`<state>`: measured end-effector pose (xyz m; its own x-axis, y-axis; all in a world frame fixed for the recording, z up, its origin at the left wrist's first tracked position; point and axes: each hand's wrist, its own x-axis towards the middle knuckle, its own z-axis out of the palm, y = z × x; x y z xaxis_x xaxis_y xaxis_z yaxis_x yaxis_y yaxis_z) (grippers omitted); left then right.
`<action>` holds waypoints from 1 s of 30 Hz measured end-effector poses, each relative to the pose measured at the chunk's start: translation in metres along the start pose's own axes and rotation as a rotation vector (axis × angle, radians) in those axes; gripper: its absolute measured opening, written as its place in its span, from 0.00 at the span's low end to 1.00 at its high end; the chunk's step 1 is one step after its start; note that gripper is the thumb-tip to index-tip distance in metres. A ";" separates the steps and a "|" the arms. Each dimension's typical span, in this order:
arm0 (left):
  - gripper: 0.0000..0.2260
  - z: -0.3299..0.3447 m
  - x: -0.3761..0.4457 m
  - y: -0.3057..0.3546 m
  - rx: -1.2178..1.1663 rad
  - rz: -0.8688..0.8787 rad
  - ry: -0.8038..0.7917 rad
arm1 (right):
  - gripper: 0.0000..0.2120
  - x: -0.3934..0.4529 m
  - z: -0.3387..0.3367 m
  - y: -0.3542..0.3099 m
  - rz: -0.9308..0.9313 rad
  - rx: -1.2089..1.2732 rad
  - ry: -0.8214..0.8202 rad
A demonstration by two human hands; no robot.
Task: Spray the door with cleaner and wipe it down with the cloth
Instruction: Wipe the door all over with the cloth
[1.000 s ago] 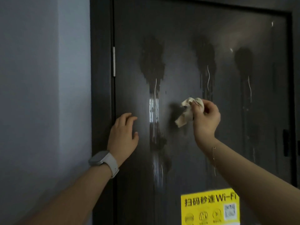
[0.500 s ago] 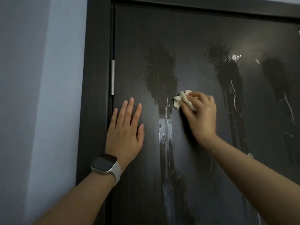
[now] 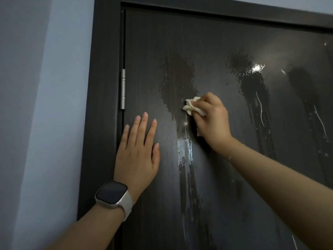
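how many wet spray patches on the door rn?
3. Left wet patch above the cloth on the door; middle wet patch right of the right hand; right wet patch near the frame edge. More may lie off-frame.

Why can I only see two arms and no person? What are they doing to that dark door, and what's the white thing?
The camera sits on the person's head and looks forward and down, so you see only their arms. The left hand lies flat on the dark door, fingers straight. The right hand grips a crumpled white cloth and presses it on the door. The shiny patches and drips are sprayed cleaner. There is a watch on the left wrist and a metal hinge at the door's edge.
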<state>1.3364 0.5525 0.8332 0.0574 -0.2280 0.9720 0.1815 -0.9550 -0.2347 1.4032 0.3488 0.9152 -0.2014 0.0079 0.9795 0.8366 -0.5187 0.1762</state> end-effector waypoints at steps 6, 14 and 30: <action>0.26 0.000 -0.001 0.000 0.002 -0.006 -0.002 | 0.11 -0.042 -0.013 -0.009 -0.248 -0.025 -0.214; 0.26 0.001 -0.003 0.000 -0.010 -0.001 0.009 | 0.05 -0.028 0.007 -0.022 -0.141 -0.048 -0.078; 0.25 -0.003 0.001 0.003 -0.017 -0.017 0.049 | 0.07 -0.039 -0.011 -0.007 -0.288 0.014 -0.289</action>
<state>1.3344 0.5494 0.8336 0.0061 -0.2208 0.9753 0.1654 -0.9617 -0.2188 1.3999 0.3426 0.8744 -0.2785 0.3923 0.8766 0.7739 -0.4488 0.4468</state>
